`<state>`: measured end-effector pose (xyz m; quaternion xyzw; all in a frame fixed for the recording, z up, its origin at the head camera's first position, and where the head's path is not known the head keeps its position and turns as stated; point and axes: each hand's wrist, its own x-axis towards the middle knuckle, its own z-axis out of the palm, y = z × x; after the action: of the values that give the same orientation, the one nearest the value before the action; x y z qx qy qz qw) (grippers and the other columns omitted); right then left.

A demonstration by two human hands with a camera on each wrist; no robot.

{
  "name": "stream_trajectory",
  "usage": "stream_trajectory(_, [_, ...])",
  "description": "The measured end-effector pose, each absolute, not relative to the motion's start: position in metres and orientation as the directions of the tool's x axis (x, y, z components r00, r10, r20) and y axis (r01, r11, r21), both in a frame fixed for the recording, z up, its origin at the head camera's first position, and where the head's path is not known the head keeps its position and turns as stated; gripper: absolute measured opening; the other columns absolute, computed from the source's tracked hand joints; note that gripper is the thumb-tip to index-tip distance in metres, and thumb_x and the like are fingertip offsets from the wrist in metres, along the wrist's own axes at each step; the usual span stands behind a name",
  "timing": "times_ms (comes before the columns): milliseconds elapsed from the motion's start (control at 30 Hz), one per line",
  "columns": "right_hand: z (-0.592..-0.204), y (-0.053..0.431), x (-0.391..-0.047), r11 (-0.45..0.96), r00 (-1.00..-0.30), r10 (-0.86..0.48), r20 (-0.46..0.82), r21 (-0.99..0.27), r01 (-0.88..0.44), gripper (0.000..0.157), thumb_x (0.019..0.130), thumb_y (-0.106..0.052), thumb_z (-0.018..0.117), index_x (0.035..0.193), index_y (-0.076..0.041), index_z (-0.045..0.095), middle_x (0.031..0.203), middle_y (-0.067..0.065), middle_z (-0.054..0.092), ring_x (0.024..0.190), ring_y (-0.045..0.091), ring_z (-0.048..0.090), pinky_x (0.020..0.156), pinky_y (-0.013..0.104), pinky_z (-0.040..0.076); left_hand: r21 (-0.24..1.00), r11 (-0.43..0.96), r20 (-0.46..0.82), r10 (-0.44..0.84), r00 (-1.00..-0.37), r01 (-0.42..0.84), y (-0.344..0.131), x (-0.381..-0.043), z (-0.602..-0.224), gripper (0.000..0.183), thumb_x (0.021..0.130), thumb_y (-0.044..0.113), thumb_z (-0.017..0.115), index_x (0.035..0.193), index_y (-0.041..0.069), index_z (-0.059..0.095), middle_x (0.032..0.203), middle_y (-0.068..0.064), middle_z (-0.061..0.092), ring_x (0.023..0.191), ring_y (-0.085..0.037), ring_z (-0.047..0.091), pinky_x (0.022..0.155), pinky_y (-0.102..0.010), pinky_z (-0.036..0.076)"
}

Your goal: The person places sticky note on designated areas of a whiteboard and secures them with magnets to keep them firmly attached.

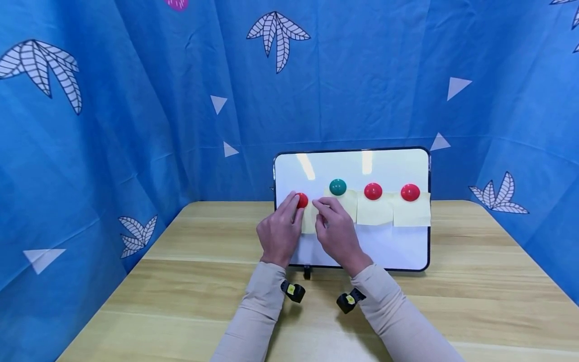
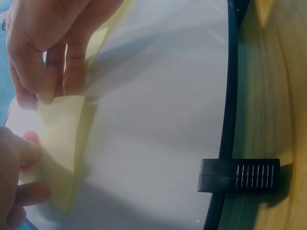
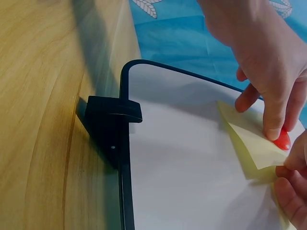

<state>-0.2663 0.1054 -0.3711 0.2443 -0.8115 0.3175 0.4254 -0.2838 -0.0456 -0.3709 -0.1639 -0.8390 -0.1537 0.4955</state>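
Note:
On the upright whiteboard [image 1: 384,249], my left hand [image 1: 279,234] holds a round red magnet [image 1: 302,200] between thumb and fingertip, over a pale yellow sticky note [image 1: 309,224]. The right wrist view shows that magnet [image 3: 283,140] lying near the note's edge, partly covered by fingers. My right hand [image 1: 336,229] pinches the note's right upper edge with thumb and forefinger, the other fingers curled. In the left wrist view the note [image 2: 60,148] bends up from the board along its lower edge.
Right of my hands, a green magnet [image 1: 338,187] and two red magnets [image 1: 373,191] hold a row of yellow notes [image 1: 411,213]. A black clip foot [image 1: 307,272] grips the board's lower edge on the wooden table [image 1: 190,286]. A blue curtain [image 1: 353,100] hangs behind.

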Motion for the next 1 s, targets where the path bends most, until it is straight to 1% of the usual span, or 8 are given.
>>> stream_trajectory(233, [-0.370, 0.105, -0.265, 0.678, -0.511, -0.123, 0.851, -0.304, -0.669, 0.035, 0.083, 0.004, 0.076, 0.118, 0.006, 0.070, 0.112, 0.016, 0.064, 0.094, 0.023, 0.067, 0.081, 0.033, 0.058, 0.110, 0.894, 0.883, 0.113, -0.456, 0.434, -0.046, -0.284, -0.372, 0.044, 0.088, 0.030, 0.079, 0.129, 0.016, 0.070, 0.131, 0.000, 0.066, 0.063, -0.017, 0.068, 0.051, -0.024, 0.048])
stream_trajectory(367, [-0.369, 0.107, -0.265, 0.681, -0.494, -0.095, 0.865, -0.305, -0.665, 0.029, 0.082, 0.003, 0.077, 0.110, 0.005, 0.072, 0.108, 0.016, 0.064, 0.093, 0.024, 0.066, 0.077, 0.035, 0.059, 0.105, 0.888, 0.889, 0.117, -0.442, 0.447, -0.047, -0.284, -0.373, 0.040, 0.087, 0.029, 0.080, 0.123, 0.013, 0.073, 0.130, -0.003, 0.066, 0.069, -0.019, 0.071, 0.053, -0.025, 0.051])
stream_trajectory(533, [-0.366, 0.112, -0.263, 0.693, -0.503, -0.069, 0.862, -0.322, -0.645, 0.023, 0.083, 0.001, 0.075, 0.105, 0.004, 0.073, 0.102, 0.015, 0.063, 0.087, 0.022, 0.064, 0.071, 0.034, 0.059, 0.106, 0.875, 0.909, 0.107, -0.403, 0.472, -0.049, -0.285, -0.372, 0.028, 0.087, 0.027, 0.078, 0.108, 0.009, 0.076, 0.120, -0.007, 0.071, 0.060, -0.018, 0.067, 0.049, -0.025, 0.048])
stream_trajectory(633, [-0.362, 0.115, -0.259, 0.700, -0.527, -0.081, 0.846, -0.327, -0.634, 0.020, 0.085, -0.002, 0.074, 0.104, 0.003, 0.073, 0.097, 0.012, 0.064, 0.080, 0.020, 0.066, 0.068, 0.032, 0.058, 0.115, 0.859, 0.914, 0.105, -0.392, 0.498, -0.053, -0.284, -0.371, 0.023, 0.087, 0.027, 0.077, 0.100, 0.008, 0.076, 0.105, -0.008, 0.072, 0.054, -0.018, 0.061, 0.046, -0.025, 0.046])
stream_trajectory(733, [-0.360, 0.120, -0.255, 0.717, -0.568, -0.099, 0.817, -0.336, -0.610, 0.018, 0.087, -0.006, 0.072, 0.104, 0.000, 0.073, 0.092, 0.009, 0.066, 0.075, 0.017, 0.066, 0.067, 0.030, 0.057, 0.115, 0.849, 0.904, 0.125, -0.408, 0.516, -0.056, -0.281, -0.371, 0.019, 0.088, 0.027, 0.074, 0.092, 0.008, 0.075, 0.090, -0.006, 0.069, 0.053, -0.016, 0.059, 0.046, -0.025, 0.045])
stream_trajectory(800, [-0.361, 0.123, -0.252, 0.734, -0.600, -0.109, 0.793, -0.343, -0.586, 0.017, 0.089, -0.008, 0.071, 0.104, -0.001, 0.074, 0.092, 0.008, 0.067, 0.074, 0.016, 0.065, 0.067, 0.029, 0.057, 0.112, 0.846, 0.890, 0.147, -0.431, 0.522, -0.057, -0.279, -0.373, 0.017, 0.089, 0.027, 0.073, 0.090, 0.009, 0.074, 0.084, -0.004, 0.067, 0.053, -0.015, 0.057, 0.045, -0.025, 0.045])
stream_trajectory(867, [-0.362, 0.127, -0.248, 0.750, -0.623, -0.111, 0.775, -0.345, -0.564, 0.017, 0.089, -0.009, 0.070, 0.105, -0.002, 0.074, 0.092, 0.007, 0.068, 0.074, 0.015, 0.065, 0.067, 0.028, 0.057, 0.111, 0.846, 0.875, 0.166, -0.455, 0.522, -0.057, -0.276, -0.374, 0.017, 0.089, 0.027, 0.073, 0.090, 0.010, 0.075, 0.081, -0.003, 0.067, 0.053, -0.015, 0.058, 0.046, -0.024, 0.046])
stream_trajectory(1000, [-0.364, 0.133, -0.239, 0.761, -0.645, -0.120, 0.755, -0.347, -0.548, 0.022, 0.089, -0.010, 0.071, 0.110, -0.003, 0.074, 0.091, 0.005, 0.068, 0.071, 0.013, 0.063, 0.065, 0.027, 0.056, 0.110, 0.861, 0.846, 0.180, -0.501, 0.496, -0.060, -0.271, -0.377, 0.020, 0.089, 0.030, 0.073, 0.089, 0.010, 0.076, 0.080, -0.003, 0.068, 0.053, -0.014, 0.058, 0.047, -0.023, 0.045])
